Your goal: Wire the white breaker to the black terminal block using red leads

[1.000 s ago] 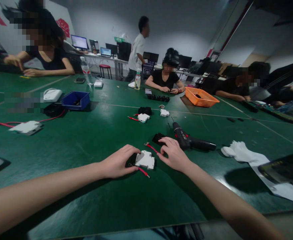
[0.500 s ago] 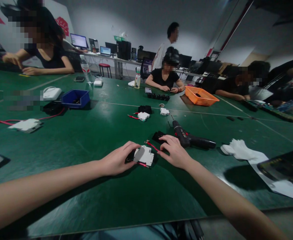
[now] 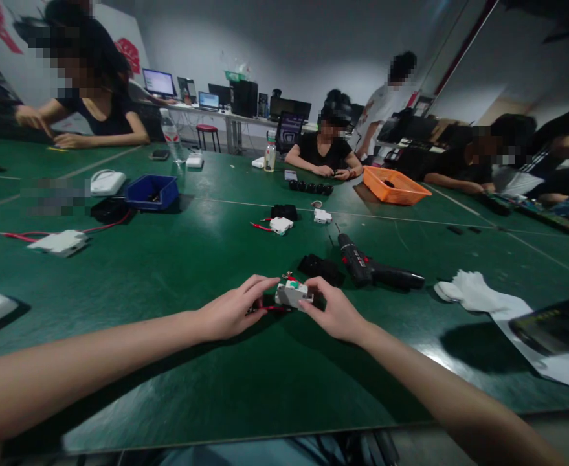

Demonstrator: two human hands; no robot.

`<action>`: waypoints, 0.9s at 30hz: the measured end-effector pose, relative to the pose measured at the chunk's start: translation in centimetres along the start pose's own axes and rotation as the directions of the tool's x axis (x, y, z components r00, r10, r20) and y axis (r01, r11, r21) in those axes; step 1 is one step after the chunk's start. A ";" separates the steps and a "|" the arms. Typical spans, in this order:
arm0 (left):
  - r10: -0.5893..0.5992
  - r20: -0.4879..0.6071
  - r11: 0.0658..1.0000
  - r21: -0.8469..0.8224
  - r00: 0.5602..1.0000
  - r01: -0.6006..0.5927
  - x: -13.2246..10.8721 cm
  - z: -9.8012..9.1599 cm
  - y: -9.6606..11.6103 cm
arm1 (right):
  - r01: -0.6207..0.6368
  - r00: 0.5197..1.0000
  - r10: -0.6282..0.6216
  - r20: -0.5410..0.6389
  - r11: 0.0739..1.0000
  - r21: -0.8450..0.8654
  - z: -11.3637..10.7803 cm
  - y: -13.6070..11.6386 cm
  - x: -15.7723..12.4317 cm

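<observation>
A small white circuit breaker stands on edge just above the green table, a green mark on its upper side. My right hand grips its right end between thumb and fingers. At its left end my left hand is curled, thumb against a red wire that runs along the breaker's lower side; the exact hold is partly hidden. Another short red lead with a metal end sticks up behind the breaker. Beyond my right hand lie a black part and a black cordless drill.
Further off are another wired breaker, a loose breaker, a blue bin and an orange basket. A wired breaker lies left. White gloves lie right, beside a dark object. Several people are around the table.
My right hand has moved from the red lead onto the breaker's right end. The breaker has turned from flat-facing to on edge and shifted slightly right. A person behind has walked right.
</observation>
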State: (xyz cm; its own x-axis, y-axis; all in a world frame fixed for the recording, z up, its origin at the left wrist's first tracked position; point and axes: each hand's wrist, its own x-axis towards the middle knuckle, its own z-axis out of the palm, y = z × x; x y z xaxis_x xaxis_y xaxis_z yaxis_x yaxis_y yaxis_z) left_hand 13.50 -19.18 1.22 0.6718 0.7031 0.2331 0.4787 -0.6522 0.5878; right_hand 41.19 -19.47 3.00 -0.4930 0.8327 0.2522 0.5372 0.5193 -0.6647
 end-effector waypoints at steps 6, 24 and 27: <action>0.035 0.006 0.982 0.183 0.999 -0.035 0.6 -0.3 -0.3 | -0.048 0.989 0.082 -0.125 0.967 0.252 -1.0 1.3 -0.3; -0.074 -0.160 0.971 0.213 0.984 0.108 0.1 -0.5 -0.8 | 0.026 0.993 -0.002 -0.117 0.978 0.208 -0.6 2.5 -0.7; -0.019 -0.132 0.965 0.256 0.991 0.052 0.2 -0.7 -0.5 | 0.024 0.994 0.000 -0.113 0.977 0.210 -0.6 2.5 -0.7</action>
State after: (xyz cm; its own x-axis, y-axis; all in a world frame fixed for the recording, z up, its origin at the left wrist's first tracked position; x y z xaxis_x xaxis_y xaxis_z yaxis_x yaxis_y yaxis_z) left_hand 12.98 -18.50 1.48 0.5821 0.7466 0.3222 0.6419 -0.6651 0.3816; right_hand 43.24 -18.62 1.57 -0.4125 0.8491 0.3301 0.3696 0.4872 -0.7913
